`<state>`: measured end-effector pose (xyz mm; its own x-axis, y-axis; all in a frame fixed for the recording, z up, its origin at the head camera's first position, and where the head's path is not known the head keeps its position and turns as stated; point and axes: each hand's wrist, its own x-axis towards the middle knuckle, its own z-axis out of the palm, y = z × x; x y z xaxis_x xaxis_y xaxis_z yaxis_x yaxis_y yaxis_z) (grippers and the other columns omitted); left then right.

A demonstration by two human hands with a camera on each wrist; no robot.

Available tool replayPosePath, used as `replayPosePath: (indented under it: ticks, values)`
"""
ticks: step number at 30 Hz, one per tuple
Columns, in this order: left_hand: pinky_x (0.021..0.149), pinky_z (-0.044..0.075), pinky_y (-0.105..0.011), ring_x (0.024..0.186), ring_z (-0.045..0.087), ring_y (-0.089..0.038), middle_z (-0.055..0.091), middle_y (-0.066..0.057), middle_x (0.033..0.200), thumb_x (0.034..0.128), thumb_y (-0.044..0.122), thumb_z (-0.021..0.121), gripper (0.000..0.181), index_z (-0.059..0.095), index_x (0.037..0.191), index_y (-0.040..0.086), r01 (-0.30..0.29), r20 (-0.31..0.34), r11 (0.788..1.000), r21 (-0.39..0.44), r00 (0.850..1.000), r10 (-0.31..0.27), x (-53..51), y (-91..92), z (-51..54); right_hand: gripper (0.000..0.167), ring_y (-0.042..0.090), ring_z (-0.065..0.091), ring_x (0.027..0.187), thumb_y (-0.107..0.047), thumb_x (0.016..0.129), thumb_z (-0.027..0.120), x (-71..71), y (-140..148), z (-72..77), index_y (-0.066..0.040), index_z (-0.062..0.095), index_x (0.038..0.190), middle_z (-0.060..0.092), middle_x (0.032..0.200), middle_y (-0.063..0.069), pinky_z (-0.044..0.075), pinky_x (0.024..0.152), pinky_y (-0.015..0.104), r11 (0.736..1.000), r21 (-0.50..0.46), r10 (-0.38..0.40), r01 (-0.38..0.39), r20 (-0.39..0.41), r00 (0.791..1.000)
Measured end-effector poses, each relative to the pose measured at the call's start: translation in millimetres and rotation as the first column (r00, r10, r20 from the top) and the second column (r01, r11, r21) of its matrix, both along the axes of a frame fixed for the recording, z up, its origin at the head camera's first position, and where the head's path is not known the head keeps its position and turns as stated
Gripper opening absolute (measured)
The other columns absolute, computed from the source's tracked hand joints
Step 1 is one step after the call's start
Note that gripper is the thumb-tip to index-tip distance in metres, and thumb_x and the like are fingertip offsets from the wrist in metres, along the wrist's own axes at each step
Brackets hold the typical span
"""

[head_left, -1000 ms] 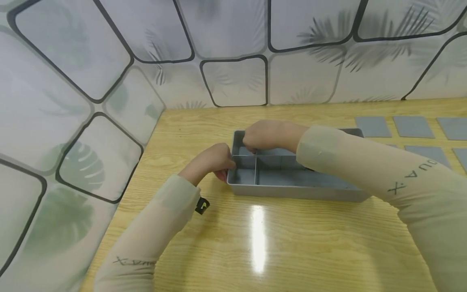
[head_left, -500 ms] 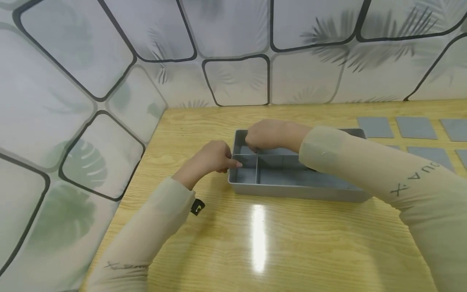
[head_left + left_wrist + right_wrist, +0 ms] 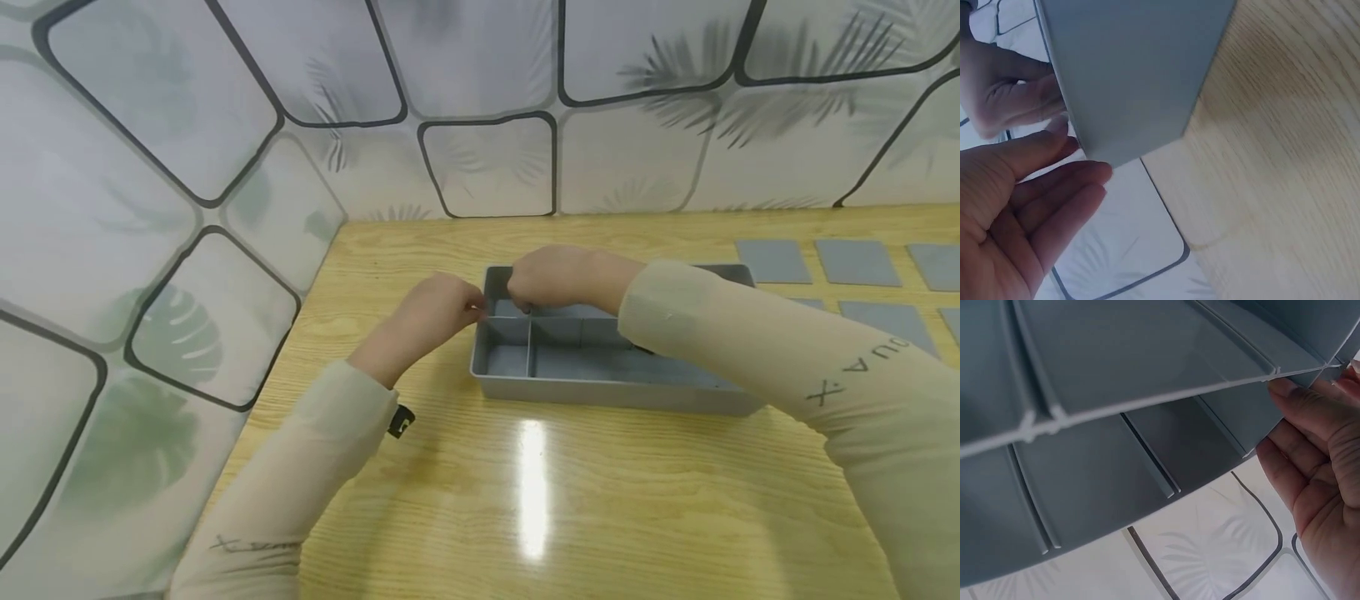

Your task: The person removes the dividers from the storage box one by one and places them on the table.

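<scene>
A long grey divided storage box (image 3: 622, 393) sits on the table. My right hand (image 3: 562, 277) reaches into its back row; in the right wrist view, the fingers (image 3: 1282, 465) and thumb pinch what appears to be a short grey divider (image 3: 1241, 419) beside the long middle divider (image 3: 1141, 402). My left hand (image 3: 435, 312) is at the box's left end. In the left wrist view, its thumb is by the rim and its fingers (image 3: 1088, 175) touch the outer corner of the end wall (image 3: 1129, 75). Another short divider (image 3: 529, 350) crosses the front row.
Several flat grey square pieces (image 3: 857, 262) lie in rows on the table at the right. A patterned wall (image 3: 487, 167) runs along the table's back and left edges. The wooden table (image 3: 450, 500) reflects a bright light in front of the box.
My left hand has moved up along the box's left end, from the front part towards the back corner. My right hand has stayed in nearly the same place.
</scene>
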<state>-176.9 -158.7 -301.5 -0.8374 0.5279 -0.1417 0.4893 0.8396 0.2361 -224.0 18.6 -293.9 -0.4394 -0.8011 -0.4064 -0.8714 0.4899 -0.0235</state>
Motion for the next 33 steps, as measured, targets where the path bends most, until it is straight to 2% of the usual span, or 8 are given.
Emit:
replayPosePath:
  ticks: [7,14,21,28,30,33]
  values:
    - [0.075,0.056,-0.031,0.084,0.066,-0.016,0.072,-0.002,0.093,0.0912,0.015,0.063,0.013,0.074,0.094,0.009,-0.009,0.041,0.999,-0.041,0.999,0.01,-0.5,7.8,-4.6,0.014,0.014,0.055,0.071,-0.001,0.085,0.061,-1.1,1,-1.0,-0.009,0.073,0.086,0.07,0.088,0.004,0.056,0.073,0.033,1.0,-0.018,-0.011,0.011,0.015,1.0]
    - [0.069,0.054,-0.03,0.074,0.062,-0.015,0.071,-0.002,0.085,0.0913,0.013,0.062,0.013,0.074,0.087,0.009,0.017,0.02,0.998,-0.054,1.0,-0.016,-3.5,8.3,-5.7,0.014,0.016,0.052,0.072,-0.002,0.087,0.059,0.2,-1,-1.0,-0.009,0.071,0.086,0.067,0.087,0.003,0.053,0.071,0.032,0.999,0.0,-0.045,0.045,0.026,0.999]
    - [0.07,0.054,-0.03,0.075,0.063,-0.016,0.071,-0.004,0.085,0.0913,0.012,0.062,0.013,0.073,0.089,0.006,0.021,0.046,0.999,-0.038,0.999,-0.019,-5.2,8.9,-4.8,0.014,0.017,0.057,0.075,0.0,0.086,0.059,0.3,-1,4.4,-0.008,0.071,0.085,0.067,0.088,0.006,0.054,0.072,0.032,1.0,-0.008,-0.008,0.008,0.007,1.0]
    - [0.069,0.055,-0.03,0.075,0.064,-0.017,0.071,-0.006,0.087,0.0919,0.012,0.061,0.013,0.072,0.092,0.005,-0.009,0.084,1.0,-0.021,0.996,0.011,-5.3,8.9,-3.7,0.016,0.015,0.043,0.07,0.0,0.087,0.058,-0.4,-3,12.9,-0.007,0.071,0.085,0.06,0.086,0.005,0.048,0.068,0.029,0.999,0.004,-0.051,0.051,0.015,0.999]
    - [0.069,0.055,-0.03,0.076,0.064,-0.018,0.071,-0.006,0.087,0.0922,0.011,0.06,0.013,0.072,0.092,0.005,-0.005,0.081,1.0,-0.027,0.997,0.007,-5.8,9.4,-3.5,0.015,0.015,0.041,0.068,0.0,0.085,0.058,-0.1,-3,14.6,-0.008,0.069,0.08,0.057,0.08,0.004,0.044,0.064,0.028,0.999,-0.002,-0.045,0.045,0.007,0.999]
    - [0.07,0.055,-0.031,0.076,0.064,-0.018,0.071,-0.007,0.086,0.0925,0.011,0.059,0.014,0.072,0.092,0.004,0.006,0.08,0.999,-0.034,0.997,-0.004,-6.4,9.8,-3.5,0.022,0.014,0.034,0.062,0.003,0.079,0.056,-0.1,-3,16.6,-0.012,0.057,0.062,0.044,0.067,-0.001,0.033,0.055,0.025,0.999,-0.023,-0.031,0.031,-0.006,0.999]
